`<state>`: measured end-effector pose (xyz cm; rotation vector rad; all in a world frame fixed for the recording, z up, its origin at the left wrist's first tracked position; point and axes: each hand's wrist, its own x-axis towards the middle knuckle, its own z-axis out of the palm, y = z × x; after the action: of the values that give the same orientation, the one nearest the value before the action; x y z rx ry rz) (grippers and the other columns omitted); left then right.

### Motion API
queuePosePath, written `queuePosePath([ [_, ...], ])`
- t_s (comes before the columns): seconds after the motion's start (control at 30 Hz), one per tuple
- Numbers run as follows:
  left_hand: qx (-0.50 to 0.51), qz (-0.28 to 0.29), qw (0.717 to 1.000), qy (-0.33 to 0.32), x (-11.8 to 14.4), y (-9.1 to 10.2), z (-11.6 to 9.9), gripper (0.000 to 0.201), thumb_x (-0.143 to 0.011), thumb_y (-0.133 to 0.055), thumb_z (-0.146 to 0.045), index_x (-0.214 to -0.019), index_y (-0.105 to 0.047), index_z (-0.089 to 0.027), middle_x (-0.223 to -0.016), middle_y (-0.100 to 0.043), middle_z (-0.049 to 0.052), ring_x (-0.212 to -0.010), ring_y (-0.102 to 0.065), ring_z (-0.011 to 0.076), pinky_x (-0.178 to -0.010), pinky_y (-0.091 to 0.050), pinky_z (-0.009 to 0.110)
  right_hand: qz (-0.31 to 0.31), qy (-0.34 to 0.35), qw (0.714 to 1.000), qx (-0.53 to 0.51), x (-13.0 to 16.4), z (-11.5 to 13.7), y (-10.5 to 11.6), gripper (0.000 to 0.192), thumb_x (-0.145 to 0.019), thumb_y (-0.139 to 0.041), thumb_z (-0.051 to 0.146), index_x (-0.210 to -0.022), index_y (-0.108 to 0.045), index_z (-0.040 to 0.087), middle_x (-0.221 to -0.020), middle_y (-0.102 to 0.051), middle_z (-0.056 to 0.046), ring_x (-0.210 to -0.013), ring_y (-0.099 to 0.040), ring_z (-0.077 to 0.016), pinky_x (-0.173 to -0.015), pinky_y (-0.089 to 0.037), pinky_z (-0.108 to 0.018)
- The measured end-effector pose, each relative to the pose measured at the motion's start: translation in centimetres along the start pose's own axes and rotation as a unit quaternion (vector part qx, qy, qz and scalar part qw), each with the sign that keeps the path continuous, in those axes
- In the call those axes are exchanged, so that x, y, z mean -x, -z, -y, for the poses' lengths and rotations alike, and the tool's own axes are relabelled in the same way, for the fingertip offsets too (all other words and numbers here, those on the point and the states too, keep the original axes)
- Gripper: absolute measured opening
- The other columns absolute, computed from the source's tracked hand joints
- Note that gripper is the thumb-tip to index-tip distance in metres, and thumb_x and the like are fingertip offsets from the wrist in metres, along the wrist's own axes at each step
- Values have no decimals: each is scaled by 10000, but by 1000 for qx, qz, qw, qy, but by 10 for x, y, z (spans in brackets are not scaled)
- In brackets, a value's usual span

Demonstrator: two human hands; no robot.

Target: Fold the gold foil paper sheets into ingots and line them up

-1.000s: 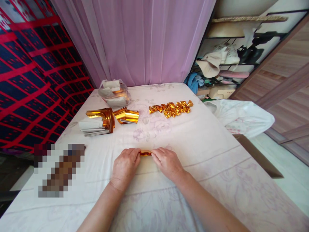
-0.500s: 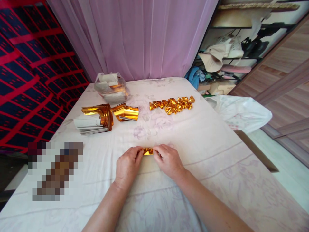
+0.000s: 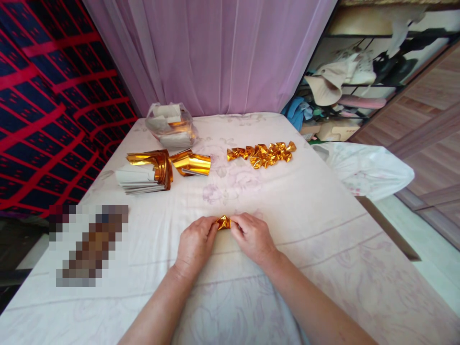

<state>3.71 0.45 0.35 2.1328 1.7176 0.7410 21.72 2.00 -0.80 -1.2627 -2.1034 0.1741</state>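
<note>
Between my two hands is a small piece of folded gold foil paper (image 3: 224, 223), with a raised peak at its middle. My left hand (image 3: 197, 239) pinches its left end between thumb and fingers. On the other end, my right hand (image 3: 253, 235) has a like pinch. Both hands rest low over the cloth-covered table. Farther off to the right lies a cluster of folded gold foil pieces (image 3: 268, 154). Toward the left stands a stack of gold-and-white foil sheets (image 3: 143, 175), and a few bent gold sheets (image 3: 194, 164) lie beside it.
At the table's far left sits a clear plastic bag (image 3: 171, 127) of more sheets. A blurred-out patch (image 3: 91, 244) covers something at the left. Past the right edge are a white plastic bag (image 3: 370, 167) and a shelf with shoes and a cap (image 3: 325, 84). A purple curtain (image 3: 215, 57) hangs behind.
The foil piece between my fingers has gone from a flatter strip to a peaked shape, and my hands have come slightly closer together. The whole view has shifted a little.
</note>
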Motion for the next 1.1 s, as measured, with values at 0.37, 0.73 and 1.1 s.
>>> queuePosePath([
  [0.37, 178, -1, 982, 58, 2, -4, 6, 225, -935, -481, -280, -1089, -641, -244, -981, -746, 3, -882, -703, 161, -784, -559, 272, 19, 9, 1000, -6, -1, 1, 2, 189, -866, -493, 100, -856, -657, 194, -734, -677, -24, -679, -637, -145, -657, -449, -242],
  [0.73, 110, -24, 993, 22, 2, -1, 3, 265, -939, -457, -248, -1141, -627, -224, -1067, -733, 35, -944, -696, 180, -866, -549, 313, 12, 17, 1000, -8, 0, 6, 4, 211, -872, -470, 119, -848, -665, 197, -718, -677, -22, -664, -635, -144, -652, -442, -241],
  [1.1, 12, -7, 999, 39, 3, 7, -2, 213, -929, -505, -359, -1028, -640, -227, -894, -705, 29, -785, -653, 180, -698, -503, 281, 65, -20, 995, 67, -4, 5, 17, 284, -934, -475, 225, -677, -594, 209, -653, -655, -4, -609, -587, -130, -602, -349, -262],
])
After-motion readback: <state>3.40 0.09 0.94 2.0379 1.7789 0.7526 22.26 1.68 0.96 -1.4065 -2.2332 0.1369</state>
